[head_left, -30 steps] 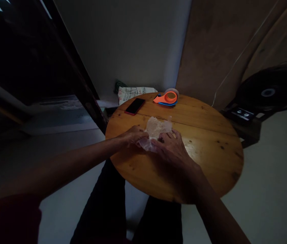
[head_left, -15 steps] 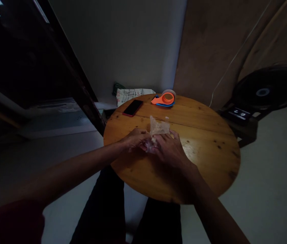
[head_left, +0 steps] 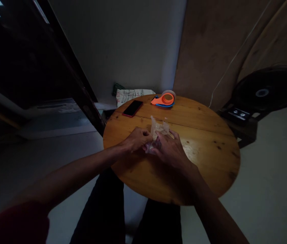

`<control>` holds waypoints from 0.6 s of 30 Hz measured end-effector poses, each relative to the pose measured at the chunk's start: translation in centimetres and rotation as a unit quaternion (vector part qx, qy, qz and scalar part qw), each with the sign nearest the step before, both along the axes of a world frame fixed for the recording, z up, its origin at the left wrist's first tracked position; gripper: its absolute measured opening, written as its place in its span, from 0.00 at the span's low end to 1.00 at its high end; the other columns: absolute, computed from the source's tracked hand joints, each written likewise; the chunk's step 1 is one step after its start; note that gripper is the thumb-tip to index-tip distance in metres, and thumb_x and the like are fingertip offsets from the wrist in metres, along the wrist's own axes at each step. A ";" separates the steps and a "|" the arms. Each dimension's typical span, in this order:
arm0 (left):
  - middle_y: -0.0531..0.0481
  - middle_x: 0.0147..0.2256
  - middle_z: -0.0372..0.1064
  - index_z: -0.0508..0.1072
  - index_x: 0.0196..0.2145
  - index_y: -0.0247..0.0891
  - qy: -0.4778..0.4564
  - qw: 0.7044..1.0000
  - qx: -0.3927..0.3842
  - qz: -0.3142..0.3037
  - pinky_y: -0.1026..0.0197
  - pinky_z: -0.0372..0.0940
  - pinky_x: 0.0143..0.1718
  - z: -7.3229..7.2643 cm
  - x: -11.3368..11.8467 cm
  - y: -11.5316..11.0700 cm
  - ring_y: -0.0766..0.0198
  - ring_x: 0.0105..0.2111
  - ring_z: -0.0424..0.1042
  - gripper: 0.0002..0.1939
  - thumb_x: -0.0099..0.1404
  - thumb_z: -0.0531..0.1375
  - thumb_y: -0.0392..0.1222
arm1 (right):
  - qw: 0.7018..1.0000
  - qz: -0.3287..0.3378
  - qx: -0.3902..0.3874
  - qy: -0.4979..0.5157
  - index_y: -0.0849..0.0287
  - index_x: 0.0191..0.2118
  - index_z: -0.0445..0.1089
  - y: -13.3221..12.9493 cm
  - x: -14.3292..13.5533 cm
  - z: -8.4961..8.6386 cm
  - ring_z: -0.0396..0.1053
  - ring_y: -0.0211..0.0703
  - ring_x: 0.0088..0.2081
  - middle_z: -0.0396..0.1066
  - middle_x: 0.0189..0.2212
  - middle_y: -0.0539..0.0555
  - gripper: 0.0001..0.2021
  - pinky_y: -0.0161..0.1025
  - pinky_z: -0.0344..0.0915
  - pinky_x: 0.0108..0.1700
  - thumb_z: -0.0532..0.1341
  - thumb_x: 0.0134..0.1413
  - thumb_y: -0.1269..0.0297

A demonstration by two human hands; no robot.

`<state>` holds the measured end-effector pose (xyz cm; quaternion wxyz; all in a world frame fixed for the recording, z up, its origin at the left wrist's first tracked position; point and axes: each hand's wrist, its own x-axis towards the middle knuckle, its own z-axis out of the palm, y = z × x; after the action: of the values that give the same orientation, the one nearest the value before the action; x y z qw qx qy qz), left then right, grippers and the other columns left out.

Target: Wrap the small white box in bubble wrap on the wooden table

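A crumpled, see-through piece of plastic wrap (head_left: 160, 126) lies over the middle of the round wooden table (head_left: 209, 162), between both hands. My left hand (head_left: 139, 139) is closed, its fingers pinching the wrap's left edge. From the other side my right hand (head_left: 171, 147) grips the wrap, thumb on the near side and fingers curled along its right edge. Whether anything is inside the plastic is too dim to make out.
Toward the back of the table are an orange and blue tape dispenser (head_left: 164, 100) and a phone (head_left: 132, 108) with a red edge. A printed sack (head_left: 133, 95) rests against the wall behind. A dark fan (head_left: 262, 91) stands off to the right.
My right thumb and fingers have spread a little apart on the plastic, and my left hand has shifted slightly. The plastic stays in about the same spot.
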<state>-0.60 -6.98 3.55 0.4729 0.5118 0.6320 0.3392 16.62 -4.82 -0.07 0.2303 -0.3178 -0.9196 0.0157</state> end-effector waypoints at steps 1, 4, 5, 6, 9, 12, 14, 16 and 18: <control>0.55 0.18 0.66 0.68 0.22 0.32 0.000 1.000 0.000 0.005 0.69 0.64 0.18 0.0 0.1 0.0 0.71 0.16 0.67 0.06 0.56 0.57 0.32 | 1.000 -0.001 -0.001 0.000 0.65 0.58 0.57 0.0 0.0 0.0 0.69 0.53 0.46 0.74 0.43 0.62 0.28 0.54 0.45 0.61 0.60 0.54 0.58; 0.55 0.17 0.65 0.68 0.21 0.33 -0.002 1.000 0.003 0.003 0.69 0.63 0.18 -0.1 0.5 -0.1 0.71 0.16 0.66 0.07 0.56 0.57 0.33 | 1.000 -0.003 -0.007 0.003 0.64 0.58 0.57 -0.2 -0.1 0.3 0.69 0.53 0.48 0.73 0.45 0.62 0.27 0.54 0.46 0.61 0.59 0.55 0.58; 0.55 0.17 0.65 0.67 0.21 0.33 -0.002 1.000 0.004 -0.007 0.69 0.63 0.18 -0.1 0.6 -0.2 0.71 0.15 0.66 0.07 0.56 0.57 0.33 | 1.000 -0.002 -0.010 0.004 0.64 0.58 0.57 -0.3 -0.1 0.4 0.69 0.53 0.48 0.73 0.45 0.63 0.27 0.54 0.46 0.61 0.59 0.55 0.58; 0.55 0.16 0.64 0.66 0.20 0.33 -0.002 1.000 0.005 -0.019 0.69 0.63 0.18 0.1 0.7 -0.2 0.71 0.15 0.65 0.08 0.56 0.57 0.32 | 1.000 0.000 -0.014 0.007 0.64 0.58 0.57 -0.3 -0.2 0.5 0.69 0.53 0.48 0.73 0.45 0.63 0.27 0.55 0.46 0.61 0.59 0.55 0.58; 0.54 0.18 0.66 0.68 0.20 0.34 0.007 0.997 -0.007 -0.076 0.69 0.64 0.21 0.9 0.7 -0.3 0.70 0.17 0.67 0.07 0.55 0.56 0.31 | 0.999 0.011 -0.025 0.017 0.64 0.59 0.57 -0.4 -0.1 0.7 0.69 0.55 0.49 0.73 0.46 0.63 0.29 0.56 0.45 0.61 0.60 0.53 0.59; 0.52 0.22 0.69 0.73 0.24 0.34 0.011 0.991 -0.025 -0.134 0.68 0.66 0.25 1.4 0.0 -0.3 0.69 0.22 0.69 0.06 0.53 0.56 0.33 | 0.998 0.028 -0.039 0.029 0.64 0.60 0.55 -0.3 0.4 0.9 0.68 0.55 0.50 0.72 0.48 0.64 0.30 0.56 0.46 0.61 0.58 0.53 0.60; 0.52 0.24 0.71 0.76 0.28 0.34 0.021 0.985 -0.005 -0.170 0.69 0.65 0.26 1.1 -0.5 -0.3 0.69 0.24 0.69 0.09 0.53 0.55 0.33 | 0.997 0.033 -0.058 0.046 0.63 0.60 0.57 -0.2 0.9 0.9 0.68 0.53 0.50 0.72 0.47 0.62 0.27 0.55 0.47 0.60 0.56 0.53 0.63; 0.53 0.27 0.72 0.77 0.32 0.36 0.050 0.978 0.048 -0.196 0.70 0.63 0.28 0.3 -0.7 -0.5 0.69 0.26 0.69 0.13 0.53 0.53 0.32 | 0.994 0.032 -0.077 0.068 0.62 0.58 0.59 -0.1 1.2 0.8 0.69 0.50 0.49 0.74 0.45 0.58 0.25 0.52 0.49 0.59 0.54 0.53 0.67; 0.54 0.27 0.72 0.78 0.34 0.37 0.096 0.968 0.111 -0.205 0.70 0.60 0.28 -0.5 -0.6 -0.8 0.69 0.27 0.68 0.16 0.53 0.52 0.30 | 0.993 0.021 -0.080 0.088 0.61 0.56 0.62 0.0 1.3 0.7 0.70 0.47 0.45 0.75 0.42 0.55 0.23 0.49 0.52 0.57 0.53 0.52 0.71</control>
<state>-1.19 -7.74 3.01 0.4096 0.7098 0.5142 0.2529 17.90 -4.81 0.58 0.2842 -0.3131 -0.8980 0.1217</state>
